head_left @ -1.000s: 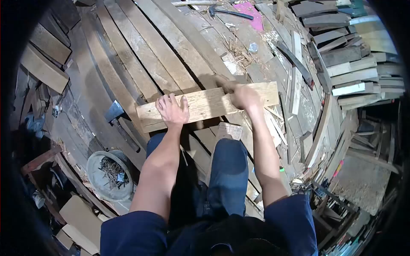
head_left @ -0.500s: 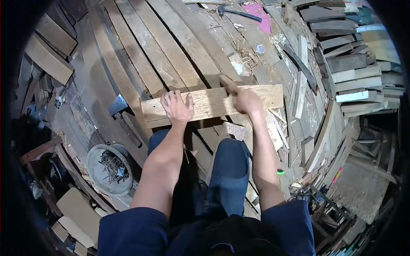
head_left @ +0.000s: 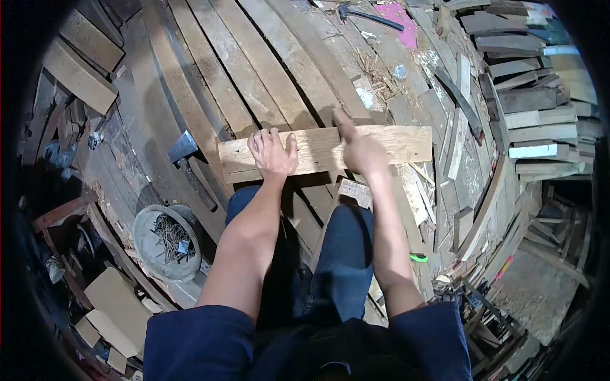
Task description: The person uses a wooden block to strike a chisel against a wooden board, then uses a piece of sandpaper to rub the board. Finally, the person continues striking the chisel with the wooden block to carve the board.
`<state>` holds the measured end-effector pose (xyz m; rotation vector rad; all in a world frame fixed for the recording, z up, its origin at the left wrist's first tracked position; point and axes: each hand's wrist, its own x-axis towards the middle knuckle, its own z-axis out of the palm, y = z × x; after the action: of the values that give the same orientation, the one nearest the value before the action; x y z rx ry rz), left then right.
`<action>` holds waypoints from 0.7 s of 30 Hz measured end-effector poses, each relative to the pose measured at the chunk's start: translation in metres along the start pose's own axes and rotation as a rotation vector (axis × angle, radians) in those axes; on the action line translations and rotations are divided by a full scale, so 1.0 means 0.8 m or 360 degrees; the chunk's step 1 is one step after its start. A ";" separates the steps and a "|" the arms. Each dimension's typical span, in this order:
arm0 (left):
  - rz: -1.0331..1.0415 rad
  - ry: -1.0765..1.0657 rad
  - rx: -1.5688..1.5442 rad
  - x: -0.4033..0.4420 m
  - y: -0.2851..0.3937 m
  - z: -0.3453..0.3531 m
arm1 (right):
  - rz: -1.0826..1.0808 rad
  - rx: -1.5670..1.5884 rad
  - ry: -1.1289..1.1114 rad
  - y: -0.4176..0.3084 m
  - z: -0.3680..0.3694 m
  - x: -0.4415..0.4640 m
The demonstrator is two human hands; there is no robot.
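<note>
A pale wooden plank (head_left: 394, 145) lies crosswise before my knees, over the floorboards. My left hand (head_left: 274, 153) rests on its left half, fingers bent over the far edge and thumb apart, holding it. Above the right half, my right hand (head_left: 367, 154) is closed around a short, brown, wooden-looking piece (head_left: 344, 122) that sticks out past the plank's far edge. Motion blur and the hand hide the rest of that piece, so its kind is unclear. Close to my right knee, a small wooden block (head_left: 354, 192) sits under the plank's near side.
A hatchet (head_left: 189, 168) lies left of the plank, above a bucket of nails (head_left: 138, 238). Farther off is a hammer (head_left: 372, 18) beside a pink sheet (head_left: 401, 25). Stacked timber (head_left: 534, 117) lines the right side. A green-handled tool (head_left: 418, 257) lies by my right forearm.
The whole view has shifted slightly, so the plank and floor items appear a little farther right. My left hand stays on the plank; the right keeps its hold on the brown piece.
</note>
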<state>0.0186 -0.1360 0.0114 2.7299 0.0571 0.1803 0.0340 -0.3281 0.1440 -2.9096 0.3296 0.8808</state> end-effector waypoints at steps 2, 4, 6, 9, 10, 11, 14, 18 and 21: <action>0.0038 0.0050 -0.0016 0.000 -0.002 0.003 | 0.0013 -0.0008 0.0007 0.001 -0.004 -0.002; 0.0030 0.0007 0.0005 0.002 -0.001 0.000 | -0.0129 0.0369 -0.0082 0.070 -0.022 0.016; 0.0024 -0.0008 0.0018 0.001 0.000 0.000 | -0.0134 0.0458 -0.0047 0.139 -0.029 0.030; 0.0006 -0.0007 0.0040 -0.002 -0.004 0.000 | 0.0260 0.0275 0.0032 0.160 -0.052 0.022; -0.0003 -0.0018 0.0044 -0.001 -0.003 0.000 | 0.0315 0.0216 0.0082 0.138 -0.053 0.014; -0.0004 -0.0025 0.0044 0.001 0.000 0.000 | 0.0374 0.0161 0.0139 0.107 -0.046 0.008; 0.0019 0.0004 0.0042 0.002 0.000 0.000 | 0.0181 0.0062 0.0109 0.000 0.000 -0.011; 0.0039 0.0024 0.0012 0.002 -0.001 0.002 | -0.0161 0.0169 -0.0060 0.003 0.002 -0.007; 0.0058 0.0056 0.0016 0.002 0.001 0.002 | -0.0173 0.0564 -0.0110 0.123 -0.018 0.017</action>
<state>0.0201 -0.1369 0.0105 2.7390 0.0178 0.2391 0.0307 -0.4284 0.1467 -2.5402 0.2854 0.8103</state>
